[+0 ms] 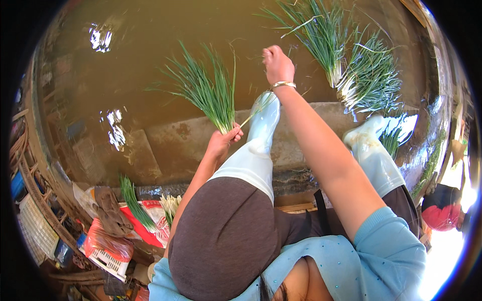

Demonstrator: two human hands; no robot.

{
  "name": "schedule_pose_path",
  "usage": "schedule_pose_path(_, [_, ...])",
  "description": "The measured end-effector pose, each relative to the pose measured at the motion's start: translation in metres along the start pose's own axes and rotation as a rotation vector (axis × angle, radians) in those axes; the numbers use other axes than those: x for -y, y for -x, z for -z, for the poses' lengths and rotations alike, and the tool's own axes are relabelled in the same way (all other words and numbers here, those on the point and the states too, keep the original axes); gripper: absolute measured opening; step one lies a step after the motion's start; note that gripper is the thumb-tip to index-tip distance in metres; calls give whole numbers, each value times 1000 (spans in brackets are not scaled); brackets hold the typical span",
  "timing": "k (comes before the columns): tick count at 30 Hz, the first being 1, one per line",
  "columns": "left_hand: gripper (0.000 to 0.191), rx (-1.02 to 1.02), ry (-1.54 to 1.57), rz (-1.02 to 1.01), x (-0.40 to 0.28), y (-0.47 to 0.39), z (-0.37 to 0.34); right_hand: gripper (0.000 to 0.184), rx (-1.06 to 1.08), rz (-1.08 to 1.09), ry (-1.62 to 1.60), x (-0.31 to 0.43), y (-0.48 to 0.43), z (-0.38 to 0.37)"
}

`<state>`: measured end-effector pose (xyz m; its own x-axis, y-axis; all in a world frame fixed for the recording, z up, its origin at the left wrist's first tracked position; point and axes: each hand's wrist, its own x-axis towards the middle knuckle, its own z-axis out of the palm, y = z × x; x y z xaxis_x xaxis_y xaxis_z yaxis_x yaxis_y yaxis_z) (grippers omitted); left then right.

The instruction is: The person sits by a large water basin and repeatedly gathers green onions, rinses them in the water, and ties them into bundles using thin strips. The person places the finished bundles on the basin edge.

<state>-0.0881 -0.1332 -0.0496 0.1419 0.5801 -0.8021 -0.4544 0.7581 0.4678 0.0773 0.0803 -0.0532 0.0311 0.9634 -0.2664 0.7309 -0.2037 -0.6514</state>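
Observation:
My left hand (226, 141) grips a bunch of green scallions (212, 94) near its pale lower ends; the leaves fan out over brown water. One thin stalk leans apart from the bunch towards my right boot side. Held over the water, my right hand (278, 64) has its fingers curled; whether something thin is between them cannot be told. Two larger scallion bundles lie at the upper right, one with long straight leaves (324, 41) and one with tangled leaves (376, 75), their white ends close together.
White rubber boots (263, 120) rest by a concrete ledge (180, 135) at the water. At the lower left are more scallions (137, 207) on a red and white bag (150, 210), brown gloves (111, 212), a red plastic bag (107, 240) and a white basket (109, 265).

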Motion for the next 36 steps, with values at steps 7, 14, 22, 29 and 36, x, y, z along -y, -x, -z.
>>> schedule_pose_path(7, [10,17,-13,63,10,4,10,34,400,672,341,4,-25,-14])
schedule_pose_path(14, [12,54,-7,120,10,11,14,19,420,675,361,-7,-29,-10])
schedule_pose_path(22, [13,7,-103,172,6,25,8,16,43,435,58,-2,-39,-3])
schedule_pose_path(29, [19,-3,-130,187,16,25,18,21,340,806,378,25,-33,-37])
schedule_pose_path(36, [25,-70,-189,231,30,31,30,17,378,734,581,5,-29,-30])
